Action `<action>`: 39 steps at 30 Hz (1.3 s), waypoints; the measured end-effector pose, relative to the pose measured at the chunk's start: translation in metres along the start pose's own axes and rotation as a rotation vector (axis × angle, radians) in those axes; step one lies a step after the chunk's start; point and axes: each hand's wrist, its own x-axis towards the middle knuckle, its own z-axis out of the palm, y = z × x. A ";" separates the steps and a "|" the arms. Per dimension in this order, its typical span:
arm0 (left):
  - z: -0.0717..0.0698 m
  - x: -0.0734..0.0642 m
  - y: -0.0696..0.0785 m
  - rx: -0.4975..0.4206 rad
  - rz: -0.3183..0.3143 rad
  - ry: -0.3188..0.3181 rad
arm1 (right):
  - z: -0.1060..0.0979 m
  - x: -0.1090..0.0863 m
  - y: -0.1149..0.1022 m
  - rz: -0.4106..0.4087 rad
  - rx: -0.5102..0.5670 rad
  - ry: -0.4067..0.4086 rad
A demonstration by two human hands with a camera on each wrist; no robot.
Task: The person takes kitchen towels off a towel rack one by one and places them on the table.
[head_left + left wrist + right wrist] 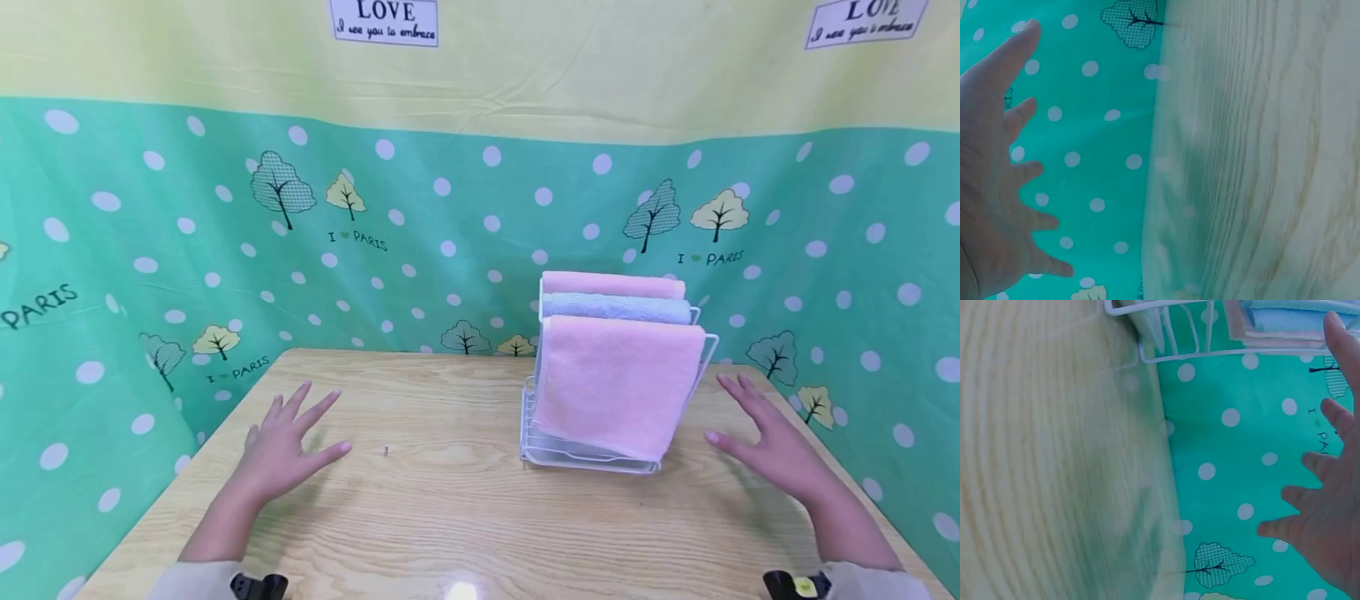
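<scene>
A white wire rack (pixel 592 460) stands on the wooden table, right of the middle in the head view. Over its front bar hangs a pink towel (pixel 618 383); behind it come a blue towel (pixel 615 307) and a second pink towel (pixel 611 284), both mostly hidden. My left hand (pixel 281 450) hovers over the table's left side, fingers spread and holding nothing. To the right of the rack, apart from it, my right hand (pixel 772 442) is held with fingers spread and nothing in it. The right wrist view shows the rack's white wires (pixel 1179 356) above that hand.
The pale wooden table (pixel 435 517) reaches back to a green dotted curtain (pixel 420 275) with printed trees. A tiny dark speck (pixel 386 451) lies on the tabletop between the left hand and the rack. Dark wrist devices (pixel 258 586) sit at both sleeves.
</scene>
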 end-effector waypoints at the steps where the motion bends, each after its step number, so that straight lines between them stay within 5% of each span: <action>1: 0.000 0.001 0.000 -0.017 0.004 0.002 | 0.000 0.001 -0.001 0.000 0.007 -0.001; 20: 0.008 0.014 0.022 -0.236 0.103 0.077 | 0.000 0.008 -0.013 -0.123 0.260 0.069; 39: 0.010 0.025 0.056 -0.427 0.187 0.091 | -0.003 0.007 -0.042 -0.076 0.452 0.135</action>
